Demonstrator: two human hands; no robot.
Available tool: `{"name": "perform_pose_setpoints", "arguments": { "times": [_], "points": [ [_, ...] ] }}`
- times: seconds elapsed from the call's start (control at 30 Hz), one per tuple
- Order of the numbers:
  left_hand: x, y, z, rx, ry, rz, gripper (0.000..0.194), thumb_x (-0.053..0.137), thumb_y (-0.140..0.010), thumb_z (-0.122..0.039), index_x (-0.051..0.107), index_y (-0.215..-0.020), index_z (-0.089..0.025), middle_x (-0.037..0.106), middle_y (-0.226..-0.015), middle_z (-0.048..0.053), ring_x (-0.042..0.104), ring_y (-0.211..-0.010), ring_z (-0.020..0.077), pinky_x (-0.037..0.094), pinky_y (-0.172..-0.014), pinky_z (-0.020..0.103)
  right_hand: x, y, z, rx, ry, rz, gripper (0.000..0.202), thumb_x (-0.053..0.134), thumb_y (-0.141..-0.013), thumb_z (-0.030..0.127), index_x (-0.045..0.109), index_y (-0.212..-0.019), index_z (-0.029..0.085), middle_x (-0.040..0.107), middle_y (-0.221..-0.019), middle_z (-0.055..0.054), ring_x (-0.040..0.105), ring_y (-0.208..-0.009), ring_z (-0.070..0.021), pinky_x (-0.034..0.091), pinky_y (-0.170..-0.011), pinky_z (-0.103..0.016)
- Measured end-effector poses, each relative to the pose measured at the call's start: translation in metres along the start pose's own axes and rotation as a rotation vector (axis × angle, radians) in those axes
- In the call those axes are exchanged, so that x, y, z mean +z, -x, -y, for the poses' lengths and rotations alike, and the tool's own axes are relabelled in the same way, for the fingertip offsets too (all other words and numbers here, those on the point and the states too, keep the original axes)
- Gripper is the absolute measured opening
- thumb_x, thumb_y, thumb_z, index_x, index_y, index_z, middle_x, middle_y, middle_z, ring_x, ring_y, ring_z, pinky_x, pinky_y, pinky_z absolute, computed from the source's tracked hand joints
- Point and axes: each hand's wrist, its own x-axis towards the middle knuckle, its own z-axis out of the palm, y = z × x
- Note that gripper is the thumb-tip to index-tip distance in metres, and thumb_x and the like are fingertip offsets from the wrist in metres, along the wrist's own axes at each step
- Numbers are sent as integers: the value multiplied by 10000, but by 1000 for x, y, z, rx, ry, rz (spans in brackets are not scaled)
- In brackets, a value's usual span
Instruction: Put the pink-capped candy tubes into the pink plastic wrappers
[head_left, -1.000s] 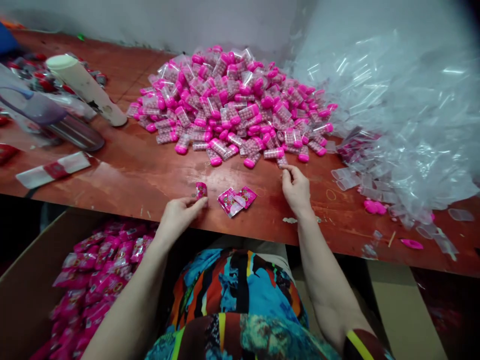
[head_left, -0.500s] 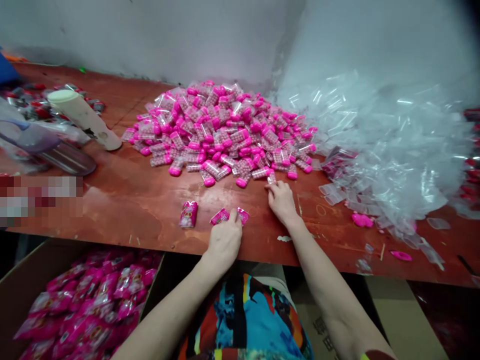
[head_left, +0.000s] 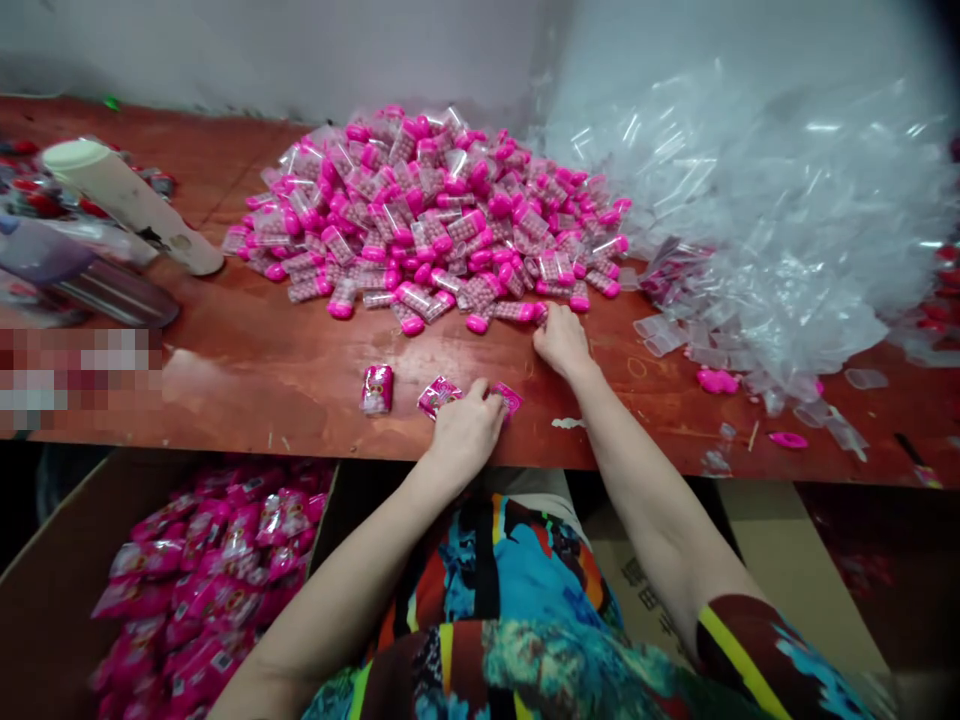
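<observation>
Near the front edge of the red-brown worktop, the left hand, fingers drawn narrow, partly covers two flat, glossy pink sachets; its grip is hidden. To their left lies one plump, glossy pink packet, long axis roughly front to back. Across a bare strip, the right hand, curled narrow, its hold unclear, meets the front of a heap of clear, pink-capped bottles, too many to count.

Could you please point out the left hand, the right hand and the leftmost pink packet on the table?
Left hand point(head_left: 468, 425): head view, on the back of the hand.
Right hand point(head_left: 562, 341): head view, on the back of the hand.
Pink packet point(head_left: 376, 389): head view, on its printed side.
</observation>
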Motion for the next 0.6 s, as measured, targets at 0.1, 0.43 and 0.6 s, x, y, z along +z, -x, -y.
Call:
{"name": "perform_pose_setpoints", "arguments": {
  "times": [0.1,0.43,0.6],
  "points": [
    [0,-2,-1,-43,-26,-23,351,432,-1082,-264,713,-1261,-153,676,-1288,171,720,-1024,285,481,-715,343,-9,27,-18,-11,-90,31,388,556,-885,122,618,-1268,148,692,-1163,-182,650,-1069,-342,499,-943,-461],
    [12,-23,-11,-12,-197,-15,377,383,-1017,-79,741,-1131,-106,683,-1155,190,743,-936,289,495,-684,341,-14,135,-22,269,-1144,-53,425,689,-768,376,468,-1105,239,657,-775,39,622,-623,-168,490,-584,-292],
    [16,-16,-13,74,-280,4,386,382,-1027,-100,715,-1215,-144,643,-1302,171,755,-868,269,487,-604,340,-9,162,-11,293,-1157,-135,350,713,-806,404,556,-1058,218,652,-783,42,643,-656,-154,542,-658,-311]
  ]
}}
